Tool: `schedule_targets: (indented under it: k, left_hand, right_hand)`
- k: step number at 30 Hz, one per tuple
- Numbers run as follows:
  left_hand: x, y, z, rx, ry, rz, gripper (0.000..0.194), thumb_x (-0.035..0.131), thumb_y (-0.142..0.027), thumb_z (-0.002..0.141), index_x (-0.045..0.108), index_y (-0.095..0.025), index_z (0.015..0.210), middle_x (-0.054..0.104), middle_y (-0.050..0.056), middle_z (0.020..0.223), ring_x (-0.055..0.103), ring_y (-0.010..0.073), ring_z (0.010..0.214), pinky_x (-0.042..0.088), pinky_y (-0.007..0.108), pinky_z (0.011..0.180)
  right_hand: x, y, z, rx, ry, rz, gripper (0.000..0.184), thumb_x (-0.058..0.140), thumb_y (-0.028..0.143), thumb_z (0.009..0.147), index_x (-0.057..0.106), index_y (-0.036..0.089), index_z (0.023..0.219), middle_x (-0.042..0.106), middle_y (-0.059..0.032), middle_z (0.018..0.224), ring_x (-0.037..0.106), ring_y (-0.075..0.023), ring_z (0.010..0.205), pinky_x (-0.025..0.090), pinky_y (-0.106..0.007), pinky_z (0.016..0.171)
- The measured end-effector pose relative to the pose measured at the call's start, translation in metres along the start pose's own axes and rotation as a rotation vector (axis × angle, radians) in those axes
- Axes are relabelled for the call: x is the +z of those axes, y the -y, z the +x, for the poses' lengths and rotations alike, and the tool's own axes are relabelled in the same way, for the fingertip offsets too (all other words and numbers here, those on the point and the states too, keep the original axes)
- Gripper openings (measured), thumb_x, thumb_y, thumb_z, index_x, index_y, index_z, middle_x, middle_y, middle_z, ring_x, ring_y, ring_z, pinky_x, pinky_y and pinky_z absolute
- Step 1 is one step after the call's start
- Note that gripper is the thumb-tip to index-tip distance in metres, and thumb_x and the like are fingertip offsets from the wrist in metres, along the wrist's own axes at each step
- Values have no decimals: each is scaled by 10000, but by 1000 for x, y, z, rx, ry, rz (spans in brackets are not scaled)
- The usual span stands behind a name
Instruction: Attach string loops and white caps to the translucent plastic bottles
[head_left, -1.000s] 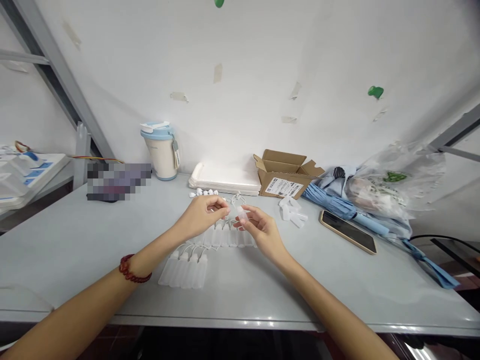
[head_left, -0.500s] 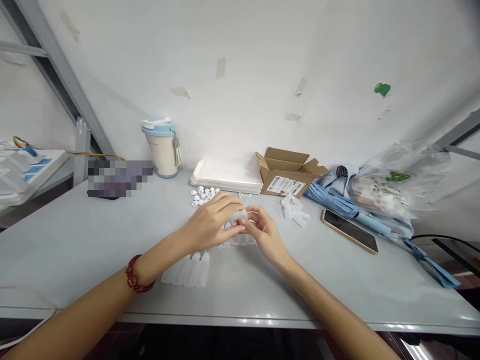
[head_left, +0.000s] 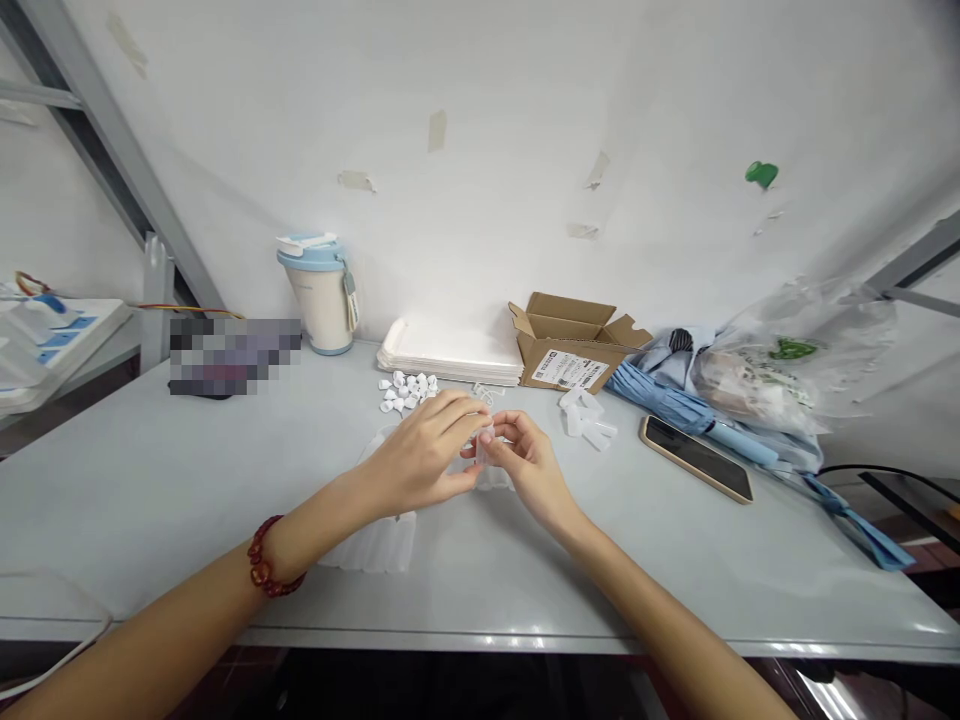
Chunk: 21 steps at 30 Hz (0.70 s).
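My left hand [head_left: 424, 452] and my right hand [head_left: 529, 465] meet above the grey table [head_left: 150, 500], with their fingertips around a small translucent plastic bottle [head_left: 484, 447]. The bottle is partly hidden by my fingers. Below my left wrist lies a row of translucent squeeze bottles [head_left: 371, 545], and my hands cover much of it. A pile of small white caps [head_left: 405, 392] sits just beyond my left hand. Several loose translucent bottles [head_left: 583, 418] lie beyond my right hand.
A cardboard box [head_left: 574, 345] and a stack of white trays [head_left: 450, 355] stand at the back. To the right lie a phone [head_left: 697, 458], a blue umbrella [head_left: 675, 400] and a plastic bag [head_left: 780, 370]. A tumbler [head_left: 319, 295] stands back left.
My left hand has moved right and closer to my right hand, now covering more of the bottle row. The view has shifted slightly, and the caps show more fully.
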<state>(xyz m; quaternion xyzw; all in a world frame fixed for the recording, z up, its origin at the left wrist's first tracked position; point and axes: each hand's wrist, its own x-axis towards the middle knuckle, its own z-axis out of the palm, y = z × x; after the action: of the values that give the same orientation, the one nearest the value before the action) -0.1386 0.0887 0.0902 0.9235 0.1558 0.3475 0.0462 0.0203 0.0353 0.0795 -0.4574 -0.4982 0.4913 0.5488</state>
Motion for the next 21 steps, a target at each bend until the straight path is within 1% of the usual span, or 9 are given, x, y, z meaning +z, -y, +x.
schedule_targets:
  k: [3, 6, 10, 15, 21]
  left_hand:
    - [-3, 0, 0, -31, 29, -55, 314, 581, -149, 774, 534, -147, 1084, 599, 97, 1093, 471, 259, 1091, 435, 410, 919]
    - [-6, 0, -2, -61, 50, -109, 327, 592, -135, 755, 542, -165, 1077, 606, 80, 1090, 476, 246, 1089, 425, 406, 935]
    - [-11, -4, -11, -94, 76, -140, 336, 600, -137, 746, 555, -183, 1076, 610, 67, 1095, 479, 239, 1095, 402, 416, 964]
    - [-17, -15, -34, -175, 126, -153, 371, 607, -115, 725, 556, -191, 1084, 603, 59, 1119, 460, 236, 1113, 406, 398, 957]
    - [-27, -27, -59, -258, 277, -193, 412, 604, -125, 712, 532, -202, 1110, 587, 49, 1139, 437, 228, 1126, 414, 371, 956]
  right_hand:
    - [-2, 1, 1, 11, 3, -75, 290, 641, 409, 775, 493, 186, 885, 587, -5, 833, 658, -162, 704, 512, -285, 632]
    - [-4, 0, 2, 39, 15, -168, 284, 637, 413, 773, 512, 174, 863, 569, 6, 775, 628, -143, 652, 504, -274, 592]
    - [-5, -2, 1, 45, 75, -265, 251, 631, 387, 778, 539, 165, 850, 563, 17, 723, 601, -121, 582, 451, -230, 501]
    - [-3, -4, -4, 84, 252, -331, 194, 596, 345, 814, 565, 154, 803, 599, 14, 686, 579, -93, 466, 438, -219, 490]
    - [0, -3, -11, 173, 501, -420, 228, 568, 343, 832, 592, 140, 733, 627, 2, 615, 539, -70, 391, 392, -179, 435]
